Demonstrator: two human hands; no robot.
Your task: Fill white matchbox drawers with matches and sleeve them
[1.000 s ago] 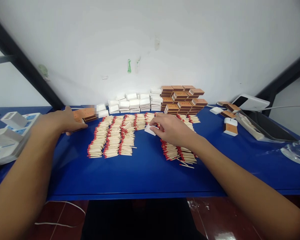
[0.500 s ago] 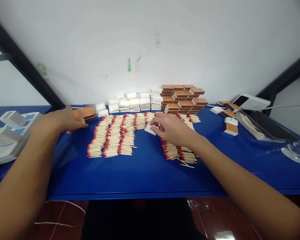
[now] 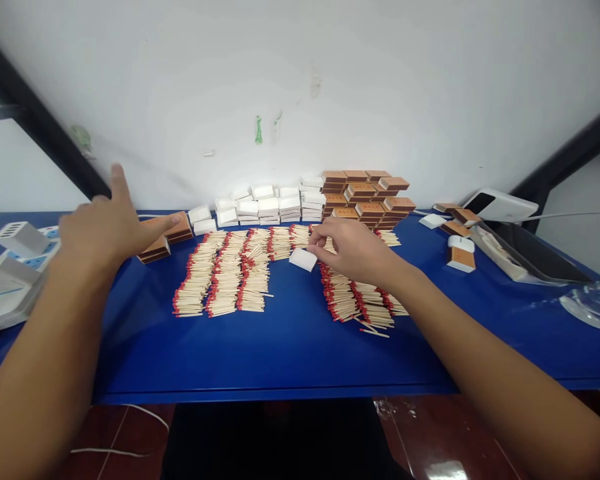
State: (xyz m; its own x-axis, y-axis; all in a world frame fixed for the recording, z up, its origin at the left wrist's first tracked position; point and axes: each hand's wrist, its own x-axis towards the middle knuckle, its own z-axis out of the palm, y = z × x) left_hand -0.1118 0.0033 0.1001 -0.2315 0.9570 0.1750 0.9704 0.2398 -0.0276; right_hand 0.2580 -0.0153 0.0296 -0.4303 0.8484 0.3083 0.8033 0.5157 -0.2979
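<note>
My left hand (image 3: 107,230) is at the left beside the orange-brown matchboxes (image 3: 179,228), with thumb and index finger spread wide and nothing held. The thumb reaches over the boxes; whether it touches them I cannot tell. My right hand (image 3: 355,250) is over the middle of the table, its thumb and bent fingers closed at the upper right corner of a white matchbox tray (image 3: 303,259). The tray lies tilted against the rows. Red-tipped matches (image 3: 225,273) lie in long rows to its left, and more matches (image 3: 343,297) lie under and below my right hand.
White trays (image 3: 260,208) and orange-brown matchboxes (image 3: 363,200) are stacked along the wall. At left lies a power strip (image 3: 15,267) with plugs. On the right are loose boxes (image 3: 461,257), a white device (image 3: 500,205), a dark pouch (image 3: 535,250) and clear plastic (image 3: 595,303).
My left hand has let go of the orange-brown matchboxes, lifted and spread its fingers. My right hand has slid slightly right, uncovering more of the white tray, which has stayed in nearly the same place.
</note>
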